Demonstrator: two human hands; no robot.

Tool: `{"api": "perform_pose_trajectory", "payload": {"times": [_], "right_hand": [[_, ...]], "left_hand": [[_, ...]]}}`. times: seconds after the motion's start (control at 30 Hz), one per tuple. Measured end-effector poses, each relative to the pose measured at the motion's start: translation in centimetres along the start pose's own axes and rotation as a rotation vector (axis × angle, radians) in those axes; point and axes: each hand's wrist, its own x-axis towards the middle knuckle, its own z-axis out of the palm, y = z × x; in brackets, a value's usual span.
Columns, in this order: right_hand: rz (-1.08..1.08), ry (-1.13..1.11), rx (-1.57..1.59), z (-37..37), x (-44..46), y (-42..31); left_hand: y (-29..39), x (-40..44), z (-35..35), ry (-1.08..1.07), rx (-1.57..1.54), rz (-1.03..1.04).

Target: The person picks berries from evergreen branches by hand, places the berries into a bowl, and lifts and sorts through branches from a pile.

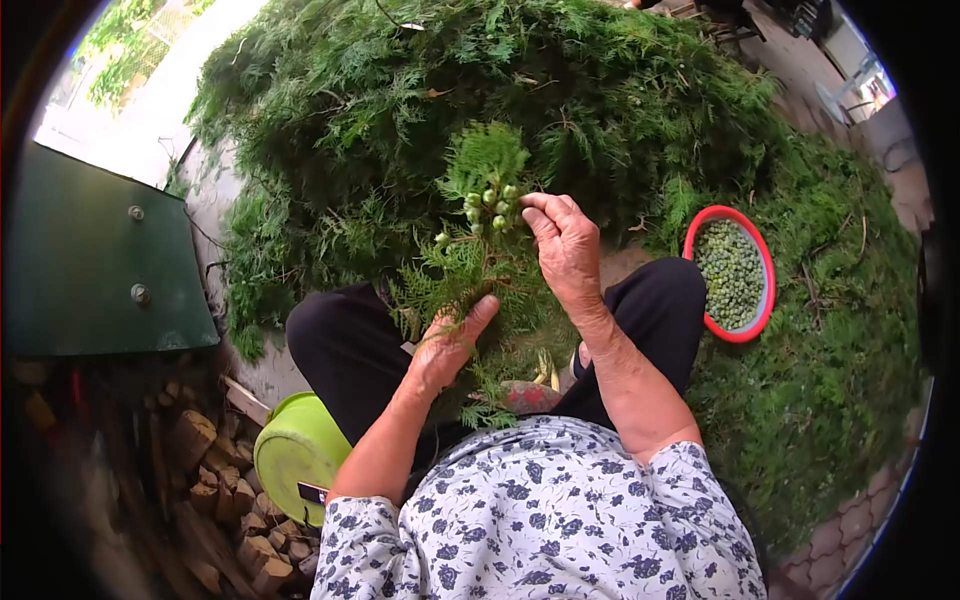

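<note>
A leafy conifer sprig [480, 265] stands upright in front of me, its stem held low by my left hand [445, 350], which is closed with the thumb on top. Near the sprig's upper part hangs a cluster of round, pale green cones [490, 208]. My right hand [570, 245] is at the right side of that cluster, thumb and forefinger pinched together. The fingertips meet the edge of the cones; whether one is between them is too small to tell. To the right, a red-rimmed colander-like bowl [767, 285] holds many small green cones.
A large heap of cut conifer branches [400, 130] spreads ahead and down the right side. On the left are a lime-green tub [290, 450], split firewood [225, 480] and a dark green panel [110, 260] with bolts. Part of another person [725, 12] shows at the top right.
</note>
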Motion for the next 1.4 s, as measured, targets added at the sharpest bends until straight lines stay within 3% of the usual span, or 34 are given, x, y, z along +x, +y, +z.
{"api": "perform_pose_trajectory", "payload": {"times": [0.07, 0.23, 0.43, 0.57, 0.67, 0.73, 0.8, 0.87, 0.93, 1.07, 1.2, 1.27, 1.3, 1.33, 1.4], "right_hand": [[-0.103, -0.073, -0.06, -0.3, 0.1, 0.6], [0.008, -0.244, -0.065, -1.4, -0.6, 1.1], [-0.014, -0.301, -0.007, -1.5, -1.2, 1.7], [0.025, -0.306, -0.049, -1.5, -1.7, 1.4], [-0.048, -0.144, -0.137, -0.9, -2.0, 2.4], [0.002, -0.042, -0.031, -0.4, -2.1, 3.1], [0.463, -0.032, 0.22, -1.2, -1.5, 2.6], [0.386, -0.059, 0.471, -1.9, -0.9, 4.1], [0.557, -0.126, 0.757, -2.6, -0.6, 1.7], [0.565, -0.12, 0.901, -2.9, -0.9, 1.5], [0.518, -0.223, 1.0, -4.0, -1.4, 1.9], [0.392, -0.382, 0.495, -4.1, -1.8, 0.3], [0.253, -0.337, 0.287, -3.7, -2.1, -0.8], [-0.103, -0.327, 0.03, -3.3, -2.1, 0.0], [-0.194, -0.341, -0.035, -2.8, -2.6, 0.4]], "left_hand": [[1.2, -0.8, 0.4, -0.021, -0.072, -0.024], [-0.6, -0.6, 0.6, -0.035, -0.06, -0.004], [-0.7, -1.0, 0.7, -0.033, -0.28, -0.078], [-0.7, -1.2, 0.7, -0.039, -0.306, -0.109], [-0.9, -1.4, 0.8, -0.063, -0.28, -0.121], [-0.8, -1.6, 1.0, -0.08, -0.238, -0.113], [-0.4, -2.3, 1.2, -0.053, -0.234, -0.122], [-1.2, -2.2, 1.2, -0.066, -0.279, -0.117], [-1.4, -2.2, 1.2, -0.078, -0.329, -0.114], [-1.2, -2.1, 1.3, -0.058, -0.16, -0.099], [-1.0, -2.0, 1.2, -0.077, -0.13, -0.062], [-1.1, -2.0, 1.4, -0.079, -0.144, -0.054], [-1.1, -2.0, 1.4, -0.08, -0.159, -0.046], [-1.3, -1.9, 1.4, -0.08, -0.159, -0.046], [-1.9, -1.8, 1.5, -0.092, -0.074, -0.041]]}}
